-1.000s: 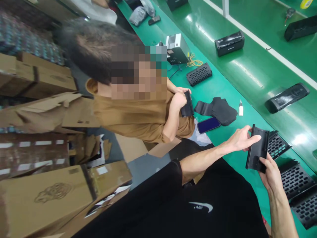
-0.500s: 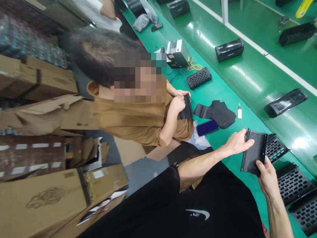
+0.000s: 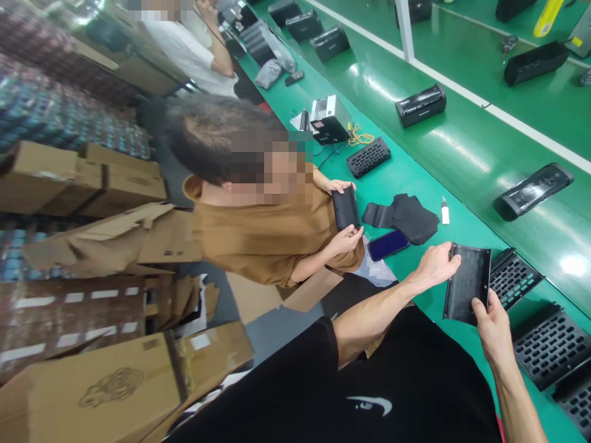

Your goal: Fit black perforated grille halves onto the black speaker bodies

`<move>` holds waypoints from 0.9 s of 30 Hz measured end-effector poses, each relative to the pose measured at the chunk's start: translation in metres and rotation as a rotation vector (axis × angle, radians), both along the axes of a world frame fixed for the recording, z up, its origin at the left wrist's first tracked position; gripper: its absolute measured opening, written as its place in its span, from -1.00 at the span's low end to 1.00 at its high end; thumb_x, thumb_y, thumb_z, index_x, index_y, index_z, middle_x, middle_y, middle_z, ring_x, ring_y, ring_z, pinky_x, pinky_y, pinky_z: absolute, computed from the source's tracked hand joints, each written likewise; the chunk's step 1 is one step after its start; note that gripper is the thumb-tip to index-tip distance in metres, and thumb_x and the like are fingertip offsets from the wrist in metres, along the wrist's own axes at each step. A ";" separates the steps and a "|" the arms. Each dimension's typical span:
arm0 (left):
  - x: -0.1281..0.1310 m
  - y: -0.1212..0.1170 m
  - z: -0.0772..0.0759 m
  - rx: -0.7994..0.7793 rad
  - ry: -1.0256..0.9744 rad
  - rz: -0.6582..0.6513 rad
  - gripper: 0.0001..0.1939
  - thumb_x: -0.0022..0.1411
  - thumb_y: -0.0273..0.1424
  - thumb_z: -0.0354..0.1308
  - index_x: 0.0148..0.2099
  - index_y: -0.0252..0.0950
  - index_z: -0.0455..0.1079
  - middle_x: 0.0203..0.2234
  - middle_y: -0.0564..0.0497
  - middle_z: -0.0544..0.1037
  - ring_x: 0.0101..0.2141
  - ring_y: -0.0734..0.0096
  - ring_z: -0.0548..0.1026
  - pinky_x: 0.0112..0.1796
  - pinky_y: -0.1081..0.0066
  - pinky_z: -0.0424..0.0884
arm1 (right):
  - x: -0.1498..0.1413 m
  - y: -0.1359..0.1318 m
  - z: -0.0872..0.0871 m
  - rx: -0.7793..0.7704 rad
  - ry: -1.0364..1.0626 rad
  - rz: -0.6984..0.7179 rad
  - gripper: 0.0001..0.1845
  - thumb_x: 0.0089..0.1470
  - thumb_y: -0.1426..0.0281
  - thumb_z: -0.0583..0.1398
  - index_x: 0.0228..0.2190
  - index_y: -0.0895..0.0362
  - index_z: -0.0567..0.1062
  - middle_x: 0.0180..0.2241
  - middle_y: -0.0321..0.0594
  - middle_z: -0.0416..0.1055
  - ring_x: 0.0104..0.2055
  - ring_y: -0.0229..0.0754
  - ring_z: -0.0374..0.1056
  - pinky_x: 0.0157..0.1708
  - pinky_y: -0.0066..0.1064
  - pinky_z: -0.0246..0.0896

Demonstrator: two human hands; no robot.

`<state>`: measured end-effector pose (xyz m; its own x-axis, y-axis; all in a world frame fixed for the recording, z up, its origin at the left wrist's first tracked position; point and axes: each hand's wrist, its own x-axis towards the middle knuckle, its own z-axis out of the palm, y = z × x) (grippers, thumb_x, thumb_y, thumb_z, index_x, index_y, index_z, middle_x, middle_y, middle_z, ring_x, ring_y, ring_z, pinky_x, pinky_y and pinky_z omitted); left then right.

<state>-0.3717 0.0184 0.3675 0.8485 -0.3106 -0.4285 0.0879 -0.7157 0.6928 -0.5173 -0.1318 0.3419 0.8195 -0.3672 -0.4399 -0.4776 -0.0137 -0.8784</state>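
black panel [image 3: 467, 280], one gripped by left hand [image 3: 435, 266] and right hand [image 3: 495, 326], three grilles [image 3: 551, 346] nearby

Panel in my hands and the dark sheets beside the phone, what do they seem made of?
Panel: probably black plastic, satin, from its soft sheen and raised edges. Dark sheets: matte, little shine; fabric, paper or thin foam, I can't tell.

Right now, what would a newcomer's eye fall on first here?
Probably the black panel held between the left hand and right hand, right of centre. Next, the brown-shirted co-worker near the middle, holding a similar panel. Then a shiny black case, above and right of the first panel in the view.
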 end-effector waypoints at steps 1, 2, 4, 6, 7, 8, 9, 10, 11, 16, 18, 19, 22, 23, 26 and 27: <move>0.000 0.000 -0.001 0.009 -0.004 0.000 -0.82 0.42 -0.28 0.11 -0.25 -0.22 0.44 -0.44 -0.02 0.60 -0.37 0.21 0.57 -0.32 0.34 0.31 | 0.000 0.000 0.000 -0.008 0.000 -0.006 -0.44 0.12 0.03 0.33 0.09 0.01 0.59 -0.02 -0.16 0.64 0.11 0.12 0.48 0.25 -0.04 0.31; 0.000 0.000 -0.002 0.013 -0.007 0.000 -0.81 0.42 -0.28 0.11 -0.25 -0.22 0.43 -0.44 -0.02 0.60 -0.37 0.21 0.56 -0.32 0.34 0.30 | 0.001 0.001 0.000 -0.013 0.002 -0.010 -0.44 0.12 0.03 0.33 0.08 0.02 0.59 -0.02 -0.16 0.65 0.11 0.12 0.48 0.25 -0.04 0.30; 0.000 0.000 -0.002 0.010 -0.011 0.004 -0.80 0.43 -0.27 0.11 -0.27 -0.21 0.41 -0.46 -0.01 0.59 -0.39 0.23 0.55 -0.34 0.34 0.28 | 0.002 0.001 0.000 -0.015 0.010 -0.012 -0.44 0.11 0.03 0.32 0.07 0.03 0.59 -0.02 -0.15 0.64 0.11 0.12 0.48 0.26 -0.03 0.29; 0.000 0.001 -0.002 0.005 -0.016 0.012 -0.79 0.43 -0.27 0.11 -0.28 -0.21 0.40 -0.48 0.00 0.57 -0.41 0.24 0.54 -0.36 0.34 0.25 | 0.002 0.001 0.001 -0.007 0.020 -0.008 -0.45 0.12 0.03 0.32 0.06 0.03 0.58 -0.01 -0.13 0.64 0.11 0.13 0.48 0.27 -0.03 0.28; 0.000 0.001 -0.002 0.005 -0.018 0.016 -0.79 0.43 -0.27 0.11 -0.29 -0.21 0.40 -0.49 0.01 0.56 -0.42 0.25 0.53 -0.37 0.34 0.25 | 0.003 0.001 0.001 0.000 0.025 -0.003 -0.45 0.12 0.03 0.32 0.06 0.04 0.58 0.00 -0.13 0.64 0.11 0.13 0.49 0.26 -0.03 0.28; 0.001 0.001 -0.001 0.005 -0.019 0.018 -0.78 0.43 -0.27 0.11 -0.30 -0.21 0.39 -0.50 0.01 0.56 -0.42 0.25 0.53 -0.37 0.34 0.25 | 0.003 0.001 0.001 0.005 0.029 0.001 -0.46 0.13 0.03 0.32 0.05 0.04 0.57 0.00 -0.12 0.64 0.10 0.13 0.49 0.26 -0.03 0.28; 0.001 0.001 -0.001 0.007 -0.018 0.020 -0.78 0.43 -0.27 0.11 -0.30 -0.21 0.39 -0.50 0.01 0.55 -0.42 0.26 0.53 -0.37 0.34 0.25 | 0.003 0.001 0.002 0.008 0.030 0.002 -0.47 0.13 0.04 0.32 0.05 0.03 0.57 0.00 -0.12 0.64 0.10 0.13 0.50 0.26 -0.02 0.28; 0.001 0.001 0.000 0.008 -0.015 0.021 -0.77 0.44 -0.26 0.11 -0.30 -0.21 0.40 -0.50 0.01 0.56 -0.41 0.26 0.53 -0.36 0.35 0.25 | 0.003 0.001 0.002 0.009 0.029 0.002 -0.48 0.14 0.04 0.32 0.05 0.03 0.57 0.00 -0.13 0.64 0.10 0.12 0.50 0.26 -0.03 0.28; 0.002 0.001 0.000 0.010 -0.012 0.023 -0.77 0.44 -0.26 0.11 -0.30 -0.21 0.40 -0.50 0.01 0.56 -0.41 0.26 0.53 -0.36 0.35 0.26 | 0.003 0.001 0.001 0.008 0.028 0.002 -0.48 0.14 0.04 0.32 0.05 0.02 0.57 0.01 -0.13 0.64 0.10 0.12 0.50 0.26 -0.03 0.28; 0.002 0.001 0.000 -0.022 -0.007 0.045 -0.75 0.43 -0.27 0.13 -0.35 -0.20 0.36 -0.53 0.03 0.53 -0.42 0.29 0.51 -0.36 0.36 0.25 | 0.003 0.000 0.000 -0.006 0.033 0.010 -0.48 0.16 0.05 0.32 0.07 0.03 0.56 0.03 -0.14 0.63 0.11 0.10 0.50 0.28 -0.03 0.27; 0.002 0.002 -0.001 -0.059 0.001 0.056 -0.72 0.42 -0.25 0.14 -0.38 -0.19 0.31 -0.56 0.06 0.50 -0.44 0.31 0.48 -0.37 0.36 0.23 | 0.002 -0.001 -0.001 -0.005 0.040 0.008 -0.47 0.16 0.05 0.32 0.08 0.03 0.56 0.03 -0.14 0.63 0.10 0.10 0.50 0.27 -0.04 0.28; 0.001 0.002 -0.001 -0.076 0.006 0.063 -0.70 0.41 -0.25 0.15 -0.39 -0.18 0.28 -0.57 0.07 0.48 -0.46 0.32 0.47 -0.38 0.36 0.22 | 0.002 -0.001 -0.002 0.004 0.043 0.005 -0.47 0.15 0.06 0.33 0.08 0.03 0.56 0.04 -0.14 0.63 0.10 0.10 0.50 0.26 -0.05 0.29; 0.001 0.001 -0.001 -0.086 0.008 0.078 -0.69 0.39 -0.30 0.15 -0.42 -0.17 0.22 -0.60 0.09 0.44 -0.49 0.34 0.44 -0.39 0.36 0.19 | 0.000 -0.002 -0.005 0.049 0.053 -0.009 -0.47 0.13 0.10 0.34 0.08 0.04 0.56 0.02 -0.16 0.63 0.10 0.08 0.50 0.25 -0.08 0.30; 0.000 0.001 -0.001 -0.076 0.002 0.079 -0.70 0.39 -0.32 0.14 -0.42 -0.17 0.23 -0.60 0.09 0.44 -0.49 0.33 0.44 -0.39 0.35 0.18 | -0.001 -0.002 -0.006 0.059 0.056 -0.014 -0.47 0.13 0.11 0.34 0.09 0.04 0.56 0.01 -0.16 0.63 0.10 0.07 0.49 0.25 -0.08 0.29; 0.000 0.000 -0.001 -0.037 -0.017 0.064 -0.75 0.39 -0.35 0.12 -0.39 -0.18 0.29 -0.57 0.05 0.47 -0.46 0.30 0.47 -0.37 0.34 0.19 | -0.002 -0.003 -0.008 0.068 0.042 -0.018 -0.45 0.14 0.11 0.32 0.11 0.04 0.56 -0.02 -0.18 0.64 0.08 0.06 0.49 0.26 -0.06 0.29; 0.000 -0.001 -0.001 -0.025 -0.020 0.058 -0.77 0.40 -0.35 0.12 -0.37 -0.19 0.32 -0.55 0.04 0.49 -0.45 0.29 0.48 -0.36 0.33 0.20 | -0.002 -0.004 -0.009 0.062 0.028 -0.016 -0.45 0.14 0.11 0.32 0.12 0.05 0.56 -0.03 -0.18 0.64 0.06 0.06 0.50 0.25 -0.05 0.30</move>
<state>-0.3721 0.0178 0.3669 0.8738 -0.2715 -0.4035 0.1140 -0.6922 0.7126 -0.5197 -0.1354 0.3330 0.8006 -0.3518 -0.4851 -0.5020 0.0482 -0.8635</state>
